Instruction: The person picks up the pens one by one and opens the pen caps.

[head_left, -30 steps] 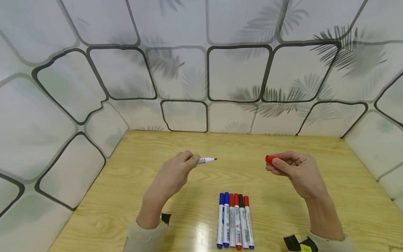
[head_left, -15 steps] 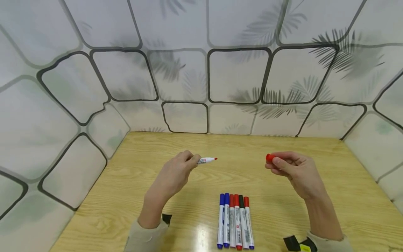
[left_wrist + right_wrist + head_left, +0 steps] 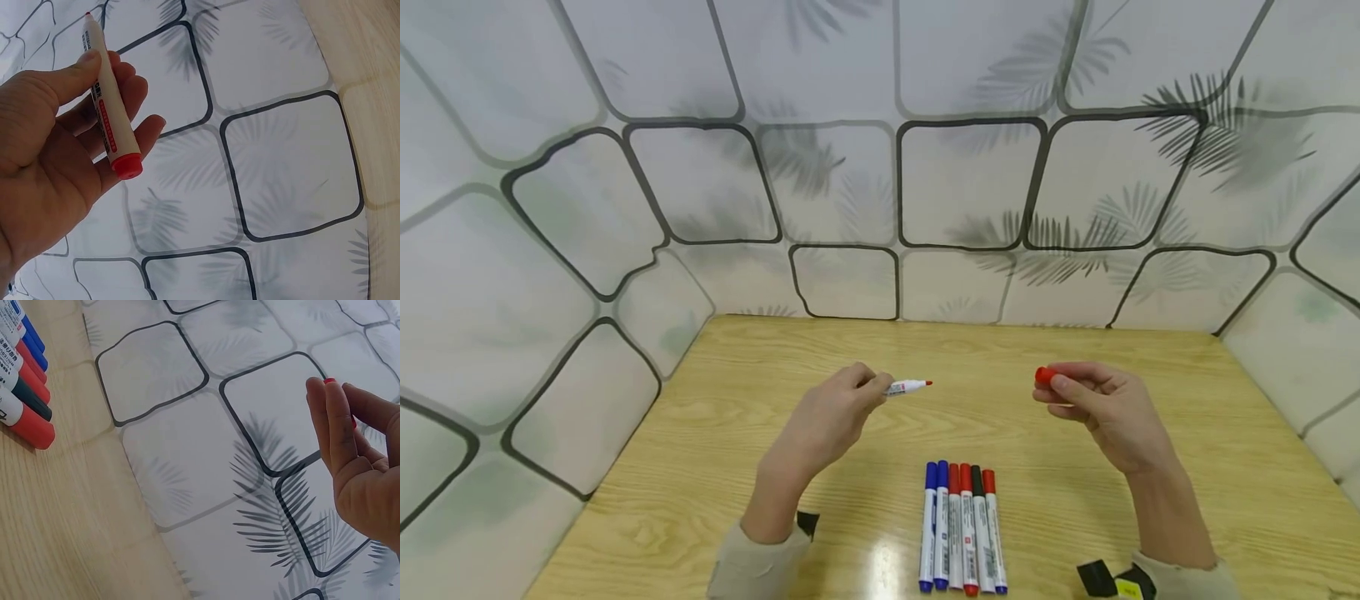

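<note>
My left hand (image 3: pixel 829 421) holds an uncapped red marker (image 3: pixel 907 387) above the table, its red tip pointing right. In the left wrist view the thumb presses the white marker barrel (image 3: pixel 107 100) against the fingers, and its red end plug (image 3: pixel 127 165) shows. Off to the right, my right hand (image 3: pixel 1108 408) pinches a red marker cap (image 3: pixel 1043 376) between thumb and fingers, its open end facing left. Most of that cap is hidden behind the fingers in the right wrist view. Marker and cap are well apart.
Several capped markers stand side by side in a row on the wooden table (image 3: pixel 715 467): blue markers (image 3: pixel 928 525) at the left, then red markers (image 3: pixel 967 533), a black-capped marker (image 3: pixel 982 533) and another red-capped one. A patterned cloth wall (image 3: pixel 962 183) encloses the back and sides.
The left hand with the marker has shifted slightly to the right. The right hand and the cap stay nearly still. The head view has moved a little.
</note>
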`<state>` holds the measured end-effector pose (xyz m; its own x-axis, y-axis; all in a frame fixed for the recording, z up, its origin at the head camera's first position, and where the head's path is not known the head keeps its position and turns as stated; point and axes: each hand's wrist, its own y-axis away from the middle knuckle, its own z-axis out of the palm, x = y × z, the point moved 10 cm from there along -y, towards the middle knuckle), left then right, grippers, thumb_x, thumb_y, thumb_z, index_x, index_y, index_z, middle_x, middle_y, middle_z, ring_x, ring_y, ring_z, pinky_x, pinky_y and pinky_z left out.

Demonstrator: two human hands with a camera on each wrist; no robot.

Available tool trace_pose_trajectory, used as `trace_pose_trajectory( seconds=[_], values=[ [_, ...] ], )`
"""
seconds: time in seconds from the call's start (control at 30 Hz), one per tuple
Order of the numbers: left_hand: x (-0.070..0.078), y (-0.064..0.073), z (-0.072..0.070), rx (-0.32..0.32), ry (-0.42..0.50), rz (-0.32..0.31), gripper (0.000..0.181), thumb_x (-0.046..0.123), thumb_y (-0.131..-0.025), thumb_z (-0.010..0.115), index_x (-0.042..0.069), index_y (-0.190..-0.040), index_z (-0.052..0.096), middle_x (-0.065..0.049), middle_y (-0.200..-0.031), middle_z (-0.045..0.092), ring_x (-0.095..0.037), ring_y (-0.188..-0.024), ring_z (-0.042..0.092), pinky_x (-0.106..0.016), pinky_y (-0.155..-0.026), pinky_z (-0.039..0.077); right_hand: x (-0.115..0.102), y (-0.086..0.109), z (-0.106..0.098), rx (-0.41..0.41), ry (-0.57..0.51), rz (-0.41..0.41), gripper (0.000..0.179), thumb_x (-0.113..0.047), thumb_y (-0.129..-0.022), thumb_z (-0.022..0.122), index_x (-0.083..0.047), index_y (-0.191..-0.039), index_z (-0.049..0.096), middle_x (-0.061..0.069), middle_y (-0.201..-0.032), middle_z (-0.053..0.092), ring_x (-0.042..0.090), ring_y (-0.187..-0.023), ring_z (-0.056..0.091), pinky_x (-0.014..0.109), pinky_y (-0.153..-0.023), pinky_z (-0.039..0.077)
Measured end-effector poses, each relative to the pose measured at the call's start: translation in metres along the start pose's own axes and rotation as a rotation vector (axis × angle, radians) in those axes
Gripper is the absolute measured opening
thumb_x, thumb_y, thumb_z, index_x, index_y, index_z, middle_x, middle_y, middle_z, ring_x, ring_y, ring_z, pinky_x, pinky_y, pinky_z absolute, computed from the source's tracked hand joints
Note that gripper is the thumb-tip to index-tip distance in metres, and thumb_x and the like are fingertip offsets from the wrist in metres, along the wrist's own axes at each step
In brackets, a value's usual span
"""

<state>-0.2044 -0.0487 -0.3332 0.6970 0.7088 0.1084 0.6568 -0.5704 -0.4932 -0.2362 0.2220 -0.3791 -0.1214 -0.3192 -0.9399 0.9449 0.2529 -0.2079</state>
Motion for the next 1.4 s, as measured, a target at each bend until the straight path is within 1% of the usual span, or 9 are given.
trace_pose_trajectory(
  seconds=[0.2, 0.33, 0.53, 0.7, 0.8, 0.93, 1.1, 1.27, 1.4],
  values=[
    [0.0, -0.001, 0.004, 0.004, 0.047, -0.019, 0.021, 0.01, -0.091, 0.072, 0.011, -0.111, 0.068, -0.002, -0.093, 0.063, -0.01, -0.067, 0.05, -0.019, -0.056, 0.044, 0.006, -0.002, -0.003, -0.009, 0.037, 0.002, 0.024, 0.004, -0.099, 0.053, -0.006, -0.11, 0.073, 0.004, -0.103, 0.074, 0.016, -0.091, 0.074, 0.028, -0.077, 0.058],
    [-0.003, -0.001, 0.004, 0.015, 0.058, -0.037, 0.021, 0.01, -0.092, 0.071, 0.011, -0.113, 0.07, -0.001, -0.093, 0.064, -0.009, -0.067, 0.049, -0.019, -0.056, 0.042, 0.009, -0.003, -0.005, -0.007, 0.016, 0.011, 0.025, 0.004, -0.1, 0.053, -0.007, -0.11, 0.073, 0.004, -0.104, 0.075, 0.015, -0.092, 0.074, 0.027, -0.077, 0.057],
    [-0.005, 0.0, 0.005, 0.012, 0.062, -0.04, 0.021, 0.011, -0.093, 0.07, 0.011, -0.114, 0.071, 0.0, -0.093, 0.064, -0.008, -0.067, 0.048, -0.018, -0.056, 0.041, 0.011, -0.003, -0.006, 0.0, -0.028, 0.038, 0.025, 0.003, -0.1, 0.052, -0.006, -0.112, 0.073, 0.005, -0.106, 0.074, 0.017, -0.094, 0.073, 0.028, -0.078, 0.057],
    [-0.009, 0.001, 0.007, 0.009, 0.069, -0.045, 0.022, 0.011, -0.093, 0.069, 0.01, -0.116, 0.07, -0.001, -0.094, 0.065, -0.008, -0.067, 0.048, -0.019, -0.057, 0.041, 0.009, -0.003, -0.005, 0.003, -0.034, 0.032, 0.025, 0.004, -0.1, 0.053, -0.005, -0.112, 0.073, 0.005, -0.107, 0.074, 0.017, -0.095, 0.073, 0.029, -0.078, 0.058],
    [-0.011, 0.002, 0.006, 0.01, 0.075, -0.057, 0.023, 0.011, -0.094, 0.068, 0.009, -0.117, 0.07, -0.001, -0.094, 0.064, -0.008, -0.068, 0.048, -0.02, -0.057, 0.041, 0.008, -0.003, -0.006, 0.015, 0.006, 0.026, 0.026, 0.004, -0.1, 0.053, -0.007, -0.11, 0.074, 0.003, -0.105, 0.074, 0.015, -0.093, 0.073, 0.028, -0.076, 0.058],
    [-0.016, 0.003, 0.007, 0.008, 0.098, -0.08, 0.025, 0.01, -0.094, 0.068, 0.008, -0.119, 0.07, 0.0, -0.094, 0.064, -0.008, -0.067, 0.046, -0.02, -0.057, 0.04, 0.009, -0.002, -0.01, 0.054, 0.097, 0.026, 0.024, 0.002, -0.099, 0.056, -0.011, -0.108, 0.074, -0.002, -0.101, 0.073, 0.01, -0.088, 0.07, 0.024, -0.072, 0.056],
    [-0.022, 0.006, 0.009, -0.004, 0.133, -0.113, 0.026, 0.009, -0.095, 0.067, 0.006, -0.121, 0.068, -0.001, -0.095, 0.064, -0.008, -0.069, 0.048, -0.022, -0.059, 0.041, 0.011, -0.001, -0.014, 0.09, 0.174, 0.03, 0.024, 0.003, -0.096, 0.06, -0.014, -0.106, 0.075, -0.005, -0.098, 0.072, 0.01, -0.079, 0.063, 0.021, -0.071, 0.052],
    [-0.026, 0.007, 0.009, -0.007, 0.158, -0.133, 0.027, 0.008, -0.095, 0.066, 0.005, -0.121, 0.067, -0.001, -0.096, 0.065, -0.008, -0.068, 0.047, -0.023, -0.059, 0.041, 0.013, -0.001, -0.012, 0.087, 0.182, 0.026, 0.024, 0.004, -0.095, 0.061, -0.013, -0.108, 0.073, -0.004, -0.1, 0.073, 0.01, -0.083, 0.064, 0.021, -0.073, 0.052],
    [-0.031, 0.007, 0.009, -0.008, 0.148, -0.147, 0.026, 0.008, -0.095, 0.066, 0.005, -0.12, 0.068, -0.001, -0.096, 0.065, -0.008, -0.067, 0.047, -0.022, -0.058, 0.041, 0.013, -0.002, -0.011, 0.072, 0.175, 0.024, 0.023, 0.004, -0.095, 0.061, -0.01, -0.109, 0.072, -0.002, -0.102, 0.072, 0.011, -0.086, 0.065, 0.022, -0.073, 0.053]
  ],
)
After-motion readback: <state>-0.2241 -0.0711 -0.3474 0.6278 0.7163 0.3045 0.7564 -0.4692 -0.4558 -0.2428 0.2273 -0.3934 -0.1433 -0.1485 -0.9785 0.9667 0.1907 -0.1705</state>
